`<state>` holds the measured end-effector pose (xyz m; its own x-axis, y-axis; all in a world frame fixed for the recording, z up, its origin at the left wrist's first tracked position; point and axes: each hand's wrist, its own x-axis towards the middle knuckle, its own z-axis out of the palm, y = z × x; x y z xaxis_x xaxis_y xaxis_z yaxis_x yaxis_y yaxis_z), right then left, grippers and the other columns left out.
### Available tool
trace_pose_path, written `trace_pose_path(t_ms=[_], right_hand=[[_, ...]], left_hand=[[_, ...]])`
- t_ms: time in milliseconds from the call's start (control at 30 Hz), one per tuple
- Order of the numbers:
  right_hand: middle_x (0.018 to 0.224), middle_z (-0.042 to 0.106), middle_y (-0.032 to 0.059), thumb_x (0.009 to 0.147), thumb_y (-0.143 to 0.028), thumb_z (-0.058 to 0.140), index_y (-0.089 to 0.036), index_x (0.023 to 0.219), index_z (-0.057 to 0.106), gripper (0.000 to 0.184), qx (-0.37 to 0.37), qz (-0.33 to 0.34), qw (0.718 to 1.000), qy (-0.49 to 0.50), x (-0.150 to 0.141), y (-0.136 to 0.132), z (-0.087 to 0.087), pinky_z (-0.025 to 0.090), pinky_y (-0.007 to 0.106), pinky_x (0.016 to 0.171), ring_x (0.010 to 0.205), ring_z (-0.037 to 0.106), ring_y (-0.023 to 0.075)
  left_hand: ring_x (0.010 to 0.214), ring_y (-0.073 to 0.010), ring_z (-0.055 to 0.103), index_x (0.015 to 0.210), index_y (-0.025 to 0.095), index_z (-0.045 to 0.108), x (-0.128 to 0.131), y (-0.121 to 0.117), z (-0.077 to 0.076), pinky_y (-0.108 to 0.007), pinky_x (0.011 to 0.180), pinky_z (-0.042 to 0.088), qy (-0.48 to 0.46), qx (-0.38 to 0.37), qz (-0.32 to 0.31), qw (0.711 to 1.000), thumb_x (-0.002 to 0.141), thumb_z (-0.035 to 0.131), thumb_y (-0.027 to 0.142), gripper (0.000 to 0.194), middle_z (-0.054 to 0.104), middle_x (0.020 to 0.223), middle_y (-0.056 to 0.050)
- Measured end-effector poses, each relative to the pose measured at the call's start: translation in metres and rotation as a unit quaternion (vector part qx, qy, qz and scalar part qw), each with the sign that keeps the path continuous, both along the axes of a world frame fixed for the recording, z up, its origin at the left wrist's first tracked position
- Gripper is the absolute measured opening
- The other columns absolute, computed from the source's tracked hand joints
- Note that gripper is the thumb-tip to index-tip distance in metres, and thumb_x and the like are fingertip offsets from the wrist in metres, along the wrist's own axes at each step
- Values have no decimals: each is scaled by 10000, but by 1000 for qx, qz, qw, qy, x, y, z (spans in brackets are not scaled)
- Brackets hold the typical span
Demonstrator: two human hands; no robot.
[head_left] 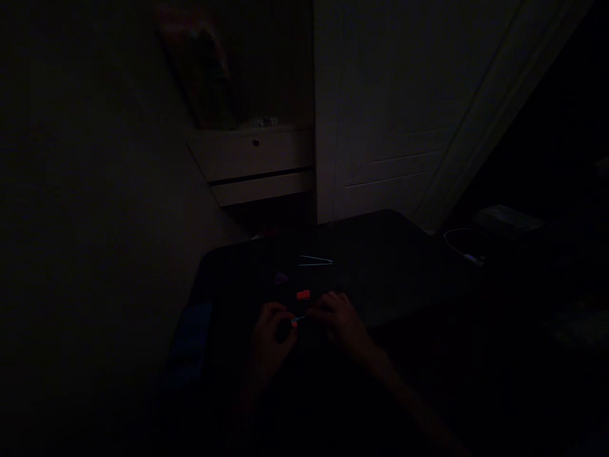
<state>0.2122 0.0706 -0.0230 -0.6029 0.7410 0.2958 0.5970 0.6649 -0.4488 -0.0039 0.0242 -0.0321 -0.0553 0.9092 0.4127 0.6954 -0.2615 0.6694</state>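
The room is very dark. My left hand (pixel 270 336) is closed in a pinch, thumb and fingers around a small orange-red piece (pixel 294 324). My right hand (pixel 339 317) is closed with fingertips together on the right end of a thin pale stick (pixel 299 318); its other end meets the piece in my left hand. Just beyond my hands, a bright orange-red block (pixel 303 295) lies on the dark table (pixel 371 254). Farther back are a small purple thing (pixel 281 278) and two thin pale sticks (pixel 316 264) forming a narrow V.
A dark blue flat thing (pixel 193 333) is at the table's left side. Behind the table stand a drawer unit (pixel 261 152) and a pale panelled door (pixel 380 127). To the right, a white cable (pixel 451 244) curves beside a pale box-like shape (pixel 507 218).
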Motion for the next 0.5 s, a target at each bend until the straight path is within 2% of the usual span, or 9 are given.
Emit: trace_pose_path(t_ms=[267,500], right_hand=[[1117,665,64,889,23,594,-264,1217,749,463,-12,33,999,10,3,4,5,331,396,933,1071,537,242],[1142,669,77,926,7,600,-284,1280,726,475,9,5,1000,-9,1,-3,7,336,420,972,1091,534,256]], left_hand=[[940,-229,717,910,249,766,-1,-1,2,-362,821,605,-9,-8,-16,1000,841,712,220,92,688,1064,-55],[852,-207,716,892,254,771,2,-2,8,-308,694,603,-20,-18,-11,1000,847,708,239,79,700,1037,-51]])
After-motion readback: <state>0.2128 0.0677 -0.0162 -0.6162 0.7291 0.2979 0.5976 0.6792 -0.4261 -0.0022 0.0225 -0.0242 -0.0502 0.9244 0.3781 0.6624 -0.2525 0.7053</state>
